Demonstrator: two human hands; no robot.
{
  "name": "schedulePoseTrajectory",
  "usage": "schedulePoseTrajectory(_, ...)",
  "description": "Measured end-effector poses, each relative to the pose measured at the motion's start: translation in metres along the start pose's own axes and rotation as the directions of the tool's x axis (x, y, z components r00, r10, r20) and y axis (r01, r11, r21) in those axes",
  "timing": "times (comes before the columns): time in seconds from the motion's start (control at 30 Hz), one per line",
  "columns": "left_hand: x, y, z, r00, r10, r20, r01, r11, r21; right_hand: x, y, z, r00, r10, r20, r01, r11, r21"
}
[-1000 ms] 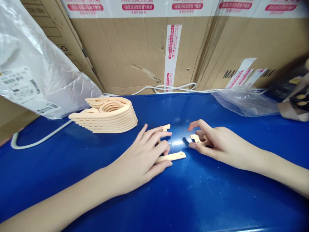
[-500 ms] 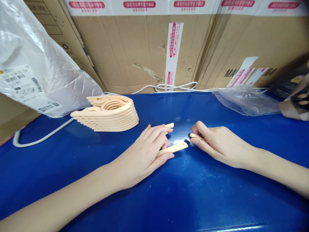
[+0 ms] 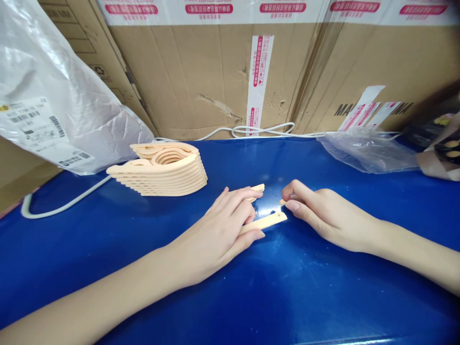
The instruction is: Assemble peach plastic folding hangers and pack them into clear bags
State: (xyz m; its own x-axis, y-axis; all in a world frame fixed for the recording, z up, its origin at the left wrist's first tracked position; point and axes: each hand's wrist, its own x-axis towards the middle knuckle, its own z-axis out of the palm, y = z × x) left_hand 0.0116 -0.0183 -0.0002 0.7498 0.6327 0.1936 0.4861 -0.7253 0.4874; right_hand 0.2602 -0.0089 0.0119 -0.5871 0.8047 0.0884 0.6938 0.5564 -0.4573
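Note:
My left hand (image 3: pixel 224 230) lies palm down on the blue table, closed over a flat beige plastic piece. One bar of the beige plastic piece (image 3: pixel 266 222), with a small hole at its tip, sticks out to the right above my thumb. Another beige end (image 3: pixel 258 188) shows past my fingers; whether both belong to one piece is hidden under the hand. Just right of these ends, my right hand (image 3: pixel 319 211) pinches a small beige part (image 3: pixel 282 202) between thumb and forefinger, most of it covered by the fingertips.
A neat stack of curved beige plastic pieces (image 3: pixel 168 177) stands at the left on the blue table (image 3: pixel 287 297). Behind it leans a white plastic bag (image 3: pixel 97 115). Cardboard boxes (image 3: pixel 201 76) line the back, with a white cable (image 3: pixel 262 129) before them. Clear plastic film (image 3: pixel 370 151) lies right.
My left hand has slid slightly right with the beige plastic piece, bringing its holed tip closer to my right hand. More of the small beige part's tip stands out from my right fingers.

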Motion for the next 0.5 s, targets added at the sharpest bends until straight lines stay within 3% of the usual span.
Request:
schedulePoseTrajectory(0.17, 0.0000, -0.0008, 0.0002, 0.999, -0.010, -0.034, 0.010, 1.000, 0.005, -0.0008, -0.0024, -0.0007, 0.995, -0.088, 0.048, 0.087, 0.996, 0.018)
schedulePoseTrajectory(0.5, 0.0011, -0.0024, 0.0044, 0.999, -0.002, -0.033, 0.006, 0.991, 0.132, -0.0002, -0.0061, 0.0039, 0.994, -0.061, 0.090, 0.059, 0.998, 0.026)
